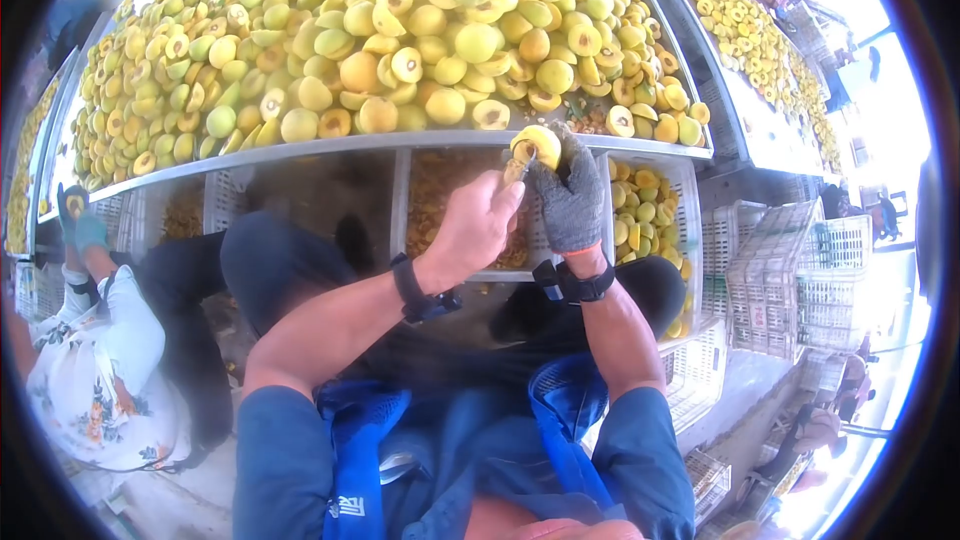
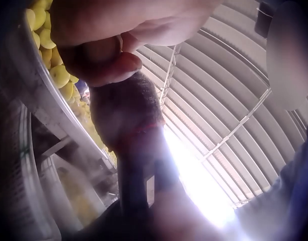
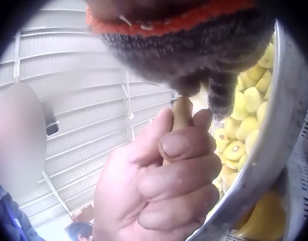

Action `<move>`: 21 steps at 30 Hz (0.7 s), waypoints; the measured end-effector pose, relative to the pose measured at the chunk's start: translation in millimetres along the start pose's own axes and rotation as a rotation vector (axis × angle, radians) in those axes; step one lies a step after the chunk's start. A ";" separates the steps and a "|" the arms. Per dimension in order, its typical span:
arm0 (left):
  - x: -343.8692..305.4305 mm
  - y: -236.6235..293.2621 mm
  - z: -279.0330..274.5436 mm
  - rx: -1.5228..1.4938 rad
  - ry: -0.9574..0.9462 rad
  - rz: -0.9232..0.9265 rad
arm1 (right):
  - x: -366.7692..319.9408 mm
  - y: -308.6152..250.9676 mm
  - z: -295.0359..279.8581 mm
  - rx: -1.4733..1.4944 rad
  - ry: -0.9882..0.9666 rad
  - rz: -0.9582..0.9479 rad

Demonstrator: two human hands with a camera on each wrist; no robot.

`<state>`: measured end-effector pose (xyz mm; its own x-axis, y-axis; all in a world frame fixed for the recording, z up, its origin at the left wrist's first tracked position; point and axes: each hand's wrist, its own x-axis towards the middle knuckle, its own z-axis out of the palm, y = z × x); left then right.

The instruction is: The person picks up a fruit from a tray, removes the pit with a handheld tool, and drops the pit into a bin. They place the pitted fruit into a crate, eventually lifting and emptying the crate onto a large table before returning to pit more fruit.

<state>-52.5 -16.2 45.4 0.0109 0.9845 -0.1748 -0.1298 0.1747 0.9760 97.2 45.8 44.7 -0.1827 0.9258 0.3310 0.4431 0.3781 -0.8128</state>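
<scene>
My bare left hand (image 1: 475,220) grips the light wooden handle (image 1: 513,172) of a small tool, its metal end at the cut face of a yellow fruit (image 1: 548,143). The grey-gloved right hand (image 1: 572,202) holds that fruit, with thumb and fingers around it. In the right wrist view, the left fingers (image 3: 179,175) curl round the handle (image 3: 182,113), just under the dark glove (image 3: 194,50). The left wrist view has the bare hand (image 2: 129,22) above the glove (image 2: 126,108); the fruit is hidden there.
A metal-edged table (image 1: 330,148) bears a large heap of halved fruit (image 1: 430,40). Below its edge are a bin of brownish pieces (image 1: 450,190) and a crate of fruit (image 1: 640,205). White crates (image 1: 770,280) stand at right; another person (image 1: 100,370) sits at left.
</scene>
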 end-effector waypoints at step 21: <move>-0.5 22.6 -4.2 -0.265 -0.293 -0.259 | 9.2 -0.3 -37.4 0.034 -0.163 -0.012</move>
<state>-59.6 -12.8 67.0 0.3513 0.8773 -0.3270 -0.3342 0.4438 0.8315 128.2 54.3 66.0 -0.3291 0.9075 0.2610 0.4108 0.3865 -0.8257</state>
